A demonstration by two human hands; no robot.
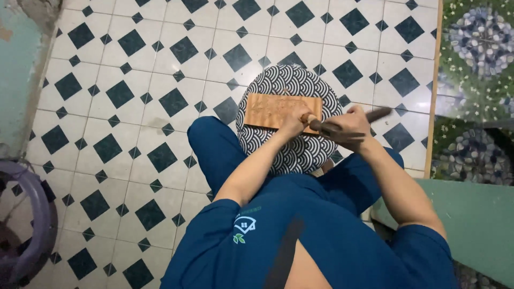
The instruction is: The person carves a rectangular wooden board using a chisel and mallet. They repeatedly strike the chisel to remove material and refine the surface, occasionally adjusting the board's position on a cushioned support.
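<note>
One wooden board (278, 109) on one round stool (292, 144); left grip (293, 124) clamps chisel (312, 120), right grip (350, 122) clamps mallet (375, 114).

Wood, cloth and glazed tile

We see a wooden board (278, 109), matt and light brown with a carved, rough face, lying on a round cushion (292, 85) of printed cloth with a wave pattern. The tool (321, 126) has a wooden handle and a dark metal part. The floor (160, 69) is smooth ceramic tile with a slight gloss. Our clothes (321, 225) are matt blue cloth.
</note>
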